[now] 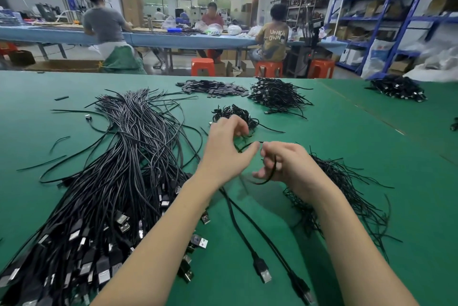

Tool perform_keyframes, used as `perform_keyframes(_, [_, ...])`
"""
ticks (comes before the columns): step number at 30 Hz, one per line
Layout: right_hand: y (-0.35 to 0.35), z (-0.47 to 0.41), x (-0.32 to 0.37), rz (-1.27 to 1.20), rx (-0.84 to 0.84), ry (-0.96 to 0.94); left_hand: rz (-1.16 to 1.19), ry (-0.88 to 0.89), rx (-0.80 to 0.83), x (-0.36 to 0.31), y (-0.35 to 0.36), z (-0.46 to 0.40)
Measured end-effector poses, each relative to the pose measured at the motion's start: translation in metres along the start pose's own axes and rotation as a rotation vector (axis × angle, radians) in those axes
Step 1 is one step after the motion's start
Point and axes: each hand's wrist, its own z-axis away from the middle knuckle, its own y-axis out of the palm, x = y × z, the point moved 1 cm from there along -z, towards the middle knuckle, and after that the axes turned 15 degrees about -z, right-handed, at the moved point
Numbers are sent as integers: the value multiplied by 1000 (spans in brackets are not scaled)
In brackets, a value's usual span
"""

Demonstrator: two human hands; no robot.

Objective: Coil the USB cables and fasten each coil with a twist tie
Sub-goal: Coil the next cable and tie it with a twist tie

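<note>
Coiling step under way: right hand (285, 164) grips small loop of USB cable (269, 176) above green table (347, 152); left hand (229, 147) pinches cable strand beside it. Next likely: more winding, then tie from twist-tie pile (347, 189).

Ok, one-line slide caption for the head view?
Both hands loop a black USB cable above the green table, between cable piles.

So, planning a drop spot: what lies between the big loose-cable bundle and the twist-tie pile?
Head view: both hands, left hand and right hand, with the cable they hold.

"UNKN OWN" is printed across a seated worker's shirt back (275, 37).
</note>
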Motion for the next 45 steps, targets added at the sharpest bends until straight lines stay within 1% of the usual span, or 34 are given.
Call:
perform_keyframes(1, [2,0,3,-145,-21,14,-65,-23,-77,4,0,0])
perform_keyframes(2, [4,0,8,-268,-40,28,-87,-91,-88,7,0,-1])
perform_keyframes(3, [5,1,13,-336,-49,45,-55,-197,11,8,-1,-3])
perform_keyframes(4, [5,3,19,-347,-31,64,13,-320,204,8,-2,-4])
perform_keyframes(5, [5,6,24,-314,21,86,122,-437,419,8,-3,-5])
perform_keyframes(6, [4,9,28,-252,99,113,264,-535,585,7,-4,-6])
perform_keyframes(7, [3,13,32,-173,193,146,389,-598,678,7,-5,-8])
perform_keyframes(8, [1,17,34,-96,289,187,477,-640,706,7,-7,-10])
perform_keyframes(10, [0,26,38,-12,459,320,641,-717,649,7,-9,-12])
perform_keyframes(13, [0,36,41,4,669,539,972,-884,446,3,-8,-12])
perform_keyframes(15, [0,37,40,67,744,588,1159,-983,329,5,-9,-13])
perform_keyframes(16, [0,36,37,107,734,590,1200,-994,316,6,-9,-13])
perform_keyframes(17, [1,34,33,140,681,582,1197,-970,331,7,-10,-13])
perform_keyframes(18, [2,30,29,154,583,557,1158,-913,367,7,-12,-12])
perform_keyframes(20, [3,21,21,118,328,448,1036,-733,476,6,-15,-11])
perform_keyframes(21, [4,17,19,82,223,379,954,-631,529,4,-17,-11])
perform_keyframes(22, [4,13,17,48,163,316,863,-537,575,3,-18,-9])
perform_keyframes(23, [6,10,16,17,152,267,789,-464,612,1,-18,-8])
perform_keyframes(25, [12,7,14,-5,204,191,749,-416,651,-3,-16,-4])
perform_keyframes(28, [18,6,9,-9,219,122,862,-437,676,-8,-14,-1])
perform_keyframes(30, [18,8,7,0,252,133,994,-498,723,-12,-15,-2])
perform_keyframes(31, [18,10,7,23,277,164,1080,-554,721,-14,-14,-3])
perform_keyframes(33, [17,15,7,85,329,266,1204,-664,633,-15,-13,-6])
perform_keyframes(36, [13,22,7,157,474,480,1339,-748,467,-15,-11,-8])
perform_keyframes(38, [12,26,7,205,558,626,1438,-788,387,-12,-13,-9])
perform_keyframes(39, [12,26,6,228,556,666,1441,-796,374,-9,-15,-10])
perform_keyframes(41, [12,26,4,294,489,658,1380,-787,408,-6,-18,-11])
perform_keyframes(43, [13,26,3,345,415,637,1319,-736,453,-7,-19,-11])
perform_keyframes(45, [13,27,2,354,394,688,1274,-686,453,-8,-19,-10])
